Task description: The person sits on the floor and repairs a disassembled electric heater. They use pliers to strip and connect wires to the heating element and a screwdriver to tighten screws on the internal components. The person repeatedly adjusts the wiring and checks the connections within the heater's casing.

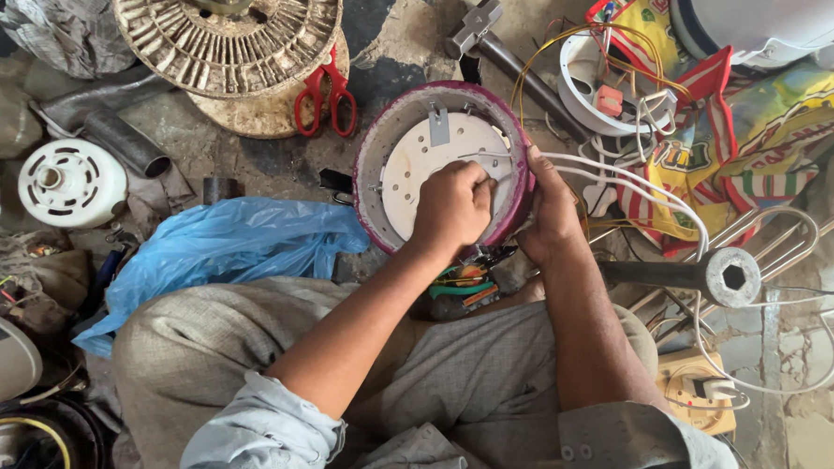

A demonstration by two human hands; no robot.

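At the centre of the frame, a round pink-rimmed housing (373, 167) is steadied at its right edge by the right hand (549, 207), fingers wrapped around the rim. The left hand (453, 205) is pressed onto its white inner plate (410, 173), fingers curled together around something small, which cannot be made out

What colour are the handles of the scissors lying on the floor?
Red; the scissors show best in the head view.

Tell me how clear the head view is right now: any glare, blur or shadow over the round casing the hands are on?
Head view: soft, even daylight, no hard shadows; the round casing and its white plate are sharp, no glare. The left hand covers the plate's middle, the right hand hides the casing's right rim. Edges bow slightly; the white tub at top right is bright.
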